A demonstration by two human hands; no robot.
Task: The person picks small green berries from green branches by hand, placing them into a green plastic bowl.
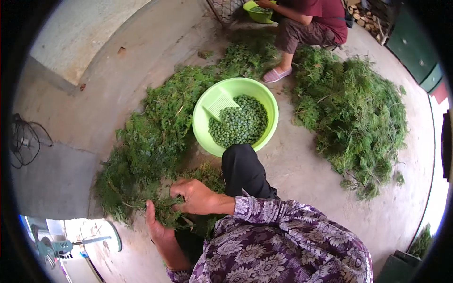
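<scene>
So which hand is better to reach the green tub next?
Probably the right hand: it's closer to the green tub. The left hand is farther away and seems to be holding the leafy sprig.

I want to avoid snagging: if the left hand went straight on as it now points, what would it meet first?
Probably the heap of leafy branches just beyond the left hand and its green sprig, though the height between them is hard to judge.

From my head, one wide view faces forward and down: my shirt [283,240] close at bottom centre, basin [202,111] mid-frame, another person [314,28] farther, upper right.
</scene>
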